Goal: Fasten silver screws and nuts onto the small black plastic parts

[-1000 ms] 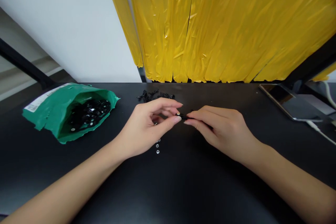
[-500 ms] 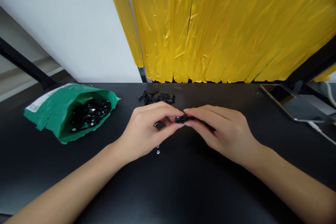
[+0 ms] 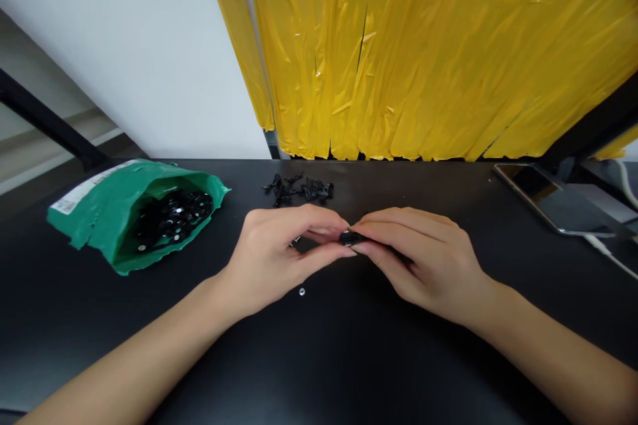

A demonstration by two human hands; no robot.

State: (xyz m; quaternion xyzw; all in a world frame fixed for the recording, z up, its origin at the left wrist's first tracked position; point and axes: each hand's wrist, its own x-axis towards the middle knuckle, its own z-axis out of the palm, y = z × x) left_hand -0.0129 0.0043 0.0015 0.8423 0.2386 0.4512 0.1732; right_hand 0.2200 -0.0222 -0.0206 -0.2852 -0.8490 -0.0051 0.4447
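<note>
Between my two hands, over the middle of the black table, is a small black part, mostly covered by fingers. My left hand pinches its left end with thumb and forefinger. From the other side my right hand is closed on the same part, fingertips almost meeting those of the left. Its exact kind is too small and hidden to make out. Below my left hand a small silver ring-shaped piece lies on the table. Other small bright bits show partly behind the left fingers.
A torn-open green bag full of small black parts lies at the left. Behind my hands is a loose pile of black pieces. A phone with a white cable rests at the right. Yellow plastic sheeting hangs behind the table.
Both hands, with the small black part, have shifted slightly down and towards me. My left hand now covers one of the silver pieces seen before.
</note>
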